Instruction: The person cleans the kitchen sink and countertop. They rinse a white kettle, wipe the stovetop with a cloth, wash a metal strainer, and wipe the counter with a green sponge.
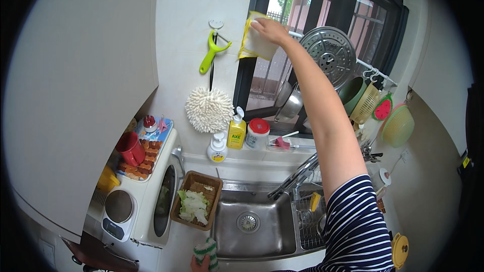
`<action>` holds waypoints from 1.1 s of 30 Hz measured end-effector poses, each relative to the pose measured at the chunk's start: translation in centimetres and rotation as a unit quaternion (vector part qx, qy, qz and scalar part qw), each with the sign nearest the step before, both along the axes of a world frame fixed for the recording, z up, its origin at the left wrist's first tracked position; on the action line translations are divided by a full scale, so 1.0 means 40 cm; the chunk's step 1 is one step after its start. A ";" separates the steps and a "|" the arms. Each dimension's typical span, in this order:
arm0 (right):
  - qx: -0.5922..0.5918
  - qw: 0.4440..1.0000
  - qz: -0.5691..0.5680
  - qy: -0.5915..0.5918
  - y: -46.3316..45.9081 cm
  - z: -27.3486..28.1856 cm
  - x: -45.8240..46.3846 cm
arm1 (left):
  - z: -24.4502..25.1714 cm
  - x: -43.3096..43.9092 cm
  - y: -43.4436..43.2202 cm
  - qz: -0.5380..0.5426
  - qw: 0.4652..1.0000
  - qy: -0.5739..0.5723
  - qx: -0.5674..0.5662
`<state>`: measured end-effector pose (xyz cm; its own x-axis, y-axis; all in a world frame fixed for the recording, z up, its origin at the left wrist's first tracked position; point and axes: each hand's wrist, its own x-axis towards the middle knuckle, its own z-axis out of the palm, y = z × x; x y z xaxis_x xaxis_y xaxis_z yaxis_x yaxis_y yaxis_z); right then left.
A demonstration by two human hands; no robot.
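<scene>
My right hand is raised in front of the window and grips a white cloth with yellow edges. The cloth hangs close to the window's dark frame; whether it still rests on the rail I cannot tell. At the bottom edge, my left hand holds a green-and-white striped scrubbing pad over the counter, just left of the steel sink. Most of that hand is cut off. A brown basket with lettuce leaves stands beside the sink.
A round perforated steamer plate and pans hang by the window. On the ledge are a yellow AXE pump bottle, a white pump bottle and a red-lidded tub. The faucet reaches over the sink. A green peeler hangs left.
</scene>
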<state>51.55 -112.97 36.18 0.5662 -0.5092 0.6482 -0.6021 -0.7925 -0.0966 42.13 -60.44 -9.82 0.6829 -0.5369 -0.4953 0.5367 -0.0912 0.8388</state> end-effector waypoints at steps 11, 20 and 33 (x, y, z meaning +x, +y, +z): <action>-0.041 0.934 0.307 -0.178 0.335 -0.385 -0.227 | 0.078 0.017 -0.075 -0.111 0.992 -0.056 -0.032; 0.663 0.678 0.194 -0.251 0.892 -1.020 -0.816 | 0.084 -0.163 -0.206 -0.339 0.934 -0.085 -0.073; 0.469 0.484 -0.275 -0.686 1.188 -1.132 -1.511 | -0.020 -0.598 -0.357 -0.659 0.731 -0.160 -0.081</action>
<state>-8.90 -65.45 -9.08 -0.4572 -0.7731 -0.4396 0.4426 0.2310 -0.8665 18.21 -74.71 -10.61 -0.4121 -0.8665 -0.2816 -0.1531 -0.2388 0.9589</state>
